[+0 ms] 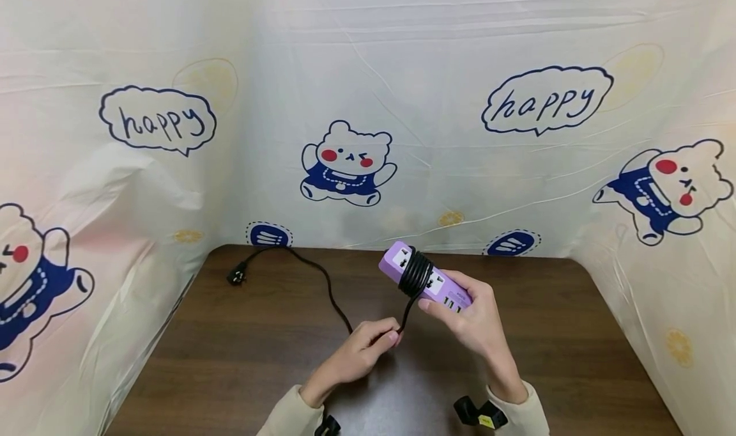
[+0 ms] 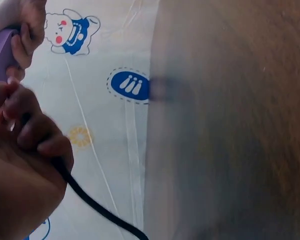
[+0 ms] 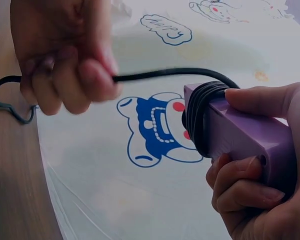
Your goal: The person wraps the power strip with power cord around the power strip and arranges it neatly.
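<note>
A purple power strip (image 1: 456, 293) with white sockets and USB ports is tilted in my right hand (image 1: 480, 318), thumb on one side and fingers curled round the other. Several turns of its black cord (image 1: 416, 273) are wound about its middle. My left hand (image 1: 368, 350) grips the cord a short way from the strip, fingers curled round it. In the right wrist view the stretch of cord (image 3: 160, 74) between the hands runs nearly straight. Beyond the left hand the cord trails back to a black plug (image 1: 236, 274) at the table's far left.
The dark brown wooden table (image 1: 230, 359) lies beneath both hands. A pale printed sheet (image 1: 437, 103) with bears and "happy" bubbles hangs along its back and sides. Black wrist devices (image 1: 480, 413) sit by the cream sleeves (image 1: 526, 417).
</note>
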### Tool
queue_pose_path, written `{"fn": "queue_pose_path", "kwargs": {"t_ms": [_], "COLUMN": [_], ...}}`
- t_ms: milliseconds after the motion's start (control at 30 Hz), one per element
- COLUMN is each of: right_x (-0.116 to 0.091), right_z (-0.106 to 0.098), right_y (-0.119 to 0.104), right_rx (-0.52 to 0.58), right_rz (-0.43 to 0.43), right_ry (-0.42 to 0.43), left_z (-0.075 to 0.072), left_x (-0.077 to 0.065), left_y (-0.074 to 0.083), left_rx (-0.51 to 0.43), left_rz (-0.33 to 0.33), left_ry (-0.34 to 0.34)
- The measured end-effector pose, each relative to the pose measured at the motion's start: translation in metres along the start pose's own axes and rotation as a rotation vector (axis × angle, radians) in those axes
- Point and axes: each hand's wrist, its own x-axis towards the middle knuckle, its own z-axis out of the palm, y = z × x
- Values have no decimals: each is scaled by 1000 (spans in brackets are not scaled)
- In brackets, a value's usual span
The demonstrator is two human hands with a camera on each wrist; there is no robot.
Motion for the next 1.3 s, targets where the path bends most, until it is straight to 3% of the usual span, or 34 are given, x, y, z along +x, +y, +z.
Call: {"fn": "queue_pose_path", "kwargs": {"t_ms": [133,367,600,933,1033,1233,1300], "right_x": [1,2,2,-1,-3,-5,-5], "right_z": [1,2,6,13,14,14,12], "right_y": [-1,-1,-2,-4,-3,-6,-8], "right_rx": [-6,20,107,176,187,252,262], "right_rz": [-6,-8,-30,-38,-33,-65,-77], "right_ry": [-3,-72,-172,-283,-309,-363,-362], "left_z": [3,6,4,-5,-9,-21,-26], "left_x": [1,1,5,4,1,-4,-3], "left_y": [3,2,-1,-7,-9,-22,-26], "left_rx": [61,135,249,286,215,-196,-260], "left_rz": [-79,-147,-115,-94,-105,-111,-102], "left_ry": [51,123,198,205,184,61,15]}}
